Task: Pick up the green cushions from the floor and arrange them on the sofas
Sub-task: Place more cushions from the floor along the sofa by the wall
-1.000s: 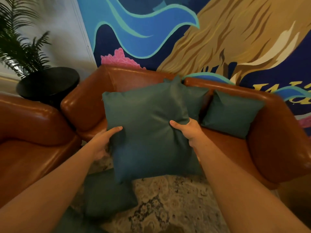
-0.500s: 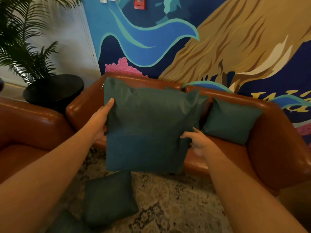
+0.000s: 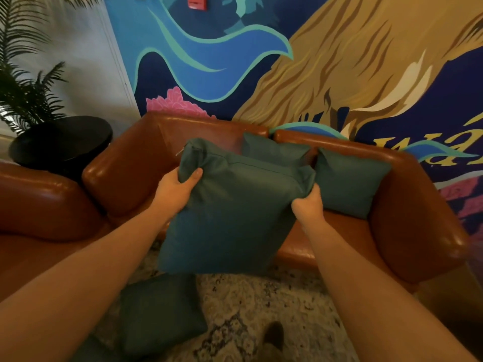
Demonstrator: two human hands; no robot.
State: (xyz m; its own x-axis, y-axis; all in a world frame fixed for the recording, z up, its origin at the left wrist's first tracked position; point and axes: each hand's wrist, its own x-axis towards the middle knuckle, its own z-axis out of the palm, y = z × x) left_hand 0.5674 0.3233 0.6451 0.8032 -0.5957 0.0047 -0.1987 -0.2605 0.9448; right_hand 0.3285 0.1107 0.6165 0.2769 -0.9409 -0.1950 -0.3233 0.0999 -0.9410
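Left hand (image 3: pixel 174 188) grips the upper left corner of a large square green fabric cushion (image 3: pixel 232 212), thumb curled over the front; right hand (image 3: pixel 308 205) pinches its upper right corner, fingers bunched in the cloth. Cushion hangs between both hands, tilted, above the brown leather sofa (image 3: pixel 407 226) seat edge. Two smaller green cushions (image 3: pixel 350 181) lean on the backrest beyond the right fingers; another green cushion (image 3: pixel 159 312) lies on the patterned rug (image 3: pixel 261 309) below the left wrist.
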